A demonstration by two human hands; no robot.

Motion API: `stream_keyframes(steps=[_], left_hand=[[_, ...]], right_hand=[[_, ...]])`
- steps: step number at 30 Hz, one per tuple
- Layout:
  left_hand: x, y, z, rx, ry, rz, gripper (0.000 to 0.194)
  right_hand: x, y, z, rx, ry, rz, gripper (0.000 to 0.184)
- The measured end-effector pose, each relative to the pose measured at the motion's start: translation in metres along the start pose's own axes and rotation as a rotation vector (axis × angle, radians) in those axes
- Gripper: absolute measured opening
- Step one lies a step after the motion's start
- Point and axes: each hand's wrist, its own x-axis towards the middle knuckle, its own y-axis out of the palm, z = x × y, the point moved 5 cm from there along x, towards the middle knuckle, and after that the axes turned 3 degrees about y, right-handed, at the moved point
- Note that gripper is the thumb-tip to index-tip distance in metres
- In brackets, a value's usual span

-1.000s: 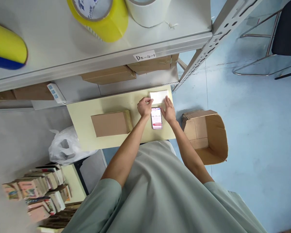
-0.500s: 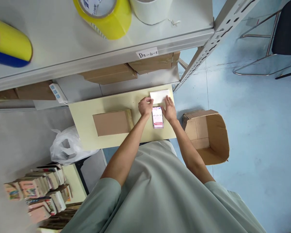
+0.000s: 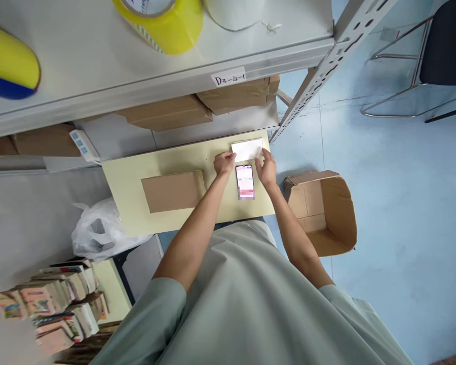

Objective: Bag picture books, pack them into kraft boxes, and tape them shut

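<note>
A white rectangular sheet (image 3: 247, 150), perhaps the top of a thin stack, lies near the far right edge of the pale yellow table (image 3: 175, 162). My left hand (image 3: 224, 162) is closed at its lower left corner, thumb and fingertips pinched together on it. At the lower right corner is my right hand (image 3: 266, 168), its fingers curved and the thumb held apart, touching or very near the edge. Between my wrists a phone (image 3: 245, 181) lies face up with a timer on its lit screen. Left of my left forearm rests a closed brown cardboard box (image 3: 173, 192).
A grey metal shelf (image 3: 281, 48) with yellow tape (image 3: 178, 30) overhangs the table's far side. An open carton (image 3: 340, 213) stands on the floor at right, beyond it a black chair (image 3: 446, 45). A plastic bag (image 3: 99, 230) and stacked books (image 3: 61, 299) are at left.
My right hand has drawn back slightly from lying on the white sheet to its edge, fingers more curled. My left hand stays at the corner. The whole view has shifted slightly.
</note>
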Motion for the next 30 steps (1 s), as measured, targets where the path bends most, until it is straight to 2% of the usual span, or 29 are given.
stream_keyframes(steps=[10,14,17,22,25,30], left_hand=[[-0.003,0.004,0.006,-0.004,0.066,0.047,0.022],[-0.002,0.003,0.007,0.001,0.041,0.059,0.023],[-0.002,0.004,0.005,-0.001,0.046,0.053,0.022],[-0.005,0.010,0.000,-0.034,0.099,0.047,0.035],[-0.008,0.013,0.000,-0.048,0.102,0.048,0.044],[-0.014,0.015,0.001,-0.057,0.116,0.052,0.044]], right_hand=[[0.012,0.005,-0.001,0.040,0.096,-0.064,0.055],[0.014,0.004,-0.003,0.034,0.108,-0.107,0.053],[0.016,0.006,-0.006,0.029,0.111,-0.090,0.052],[0.021,0.008,-0.017,-0.064,0.157,-0.064,0.059],[0.024,0.004,-0.020,-0.008,0.153,-0.091,0.063],[0.022,-0.004,-0.012,-0.007,0.125,-0.106,0.066]])
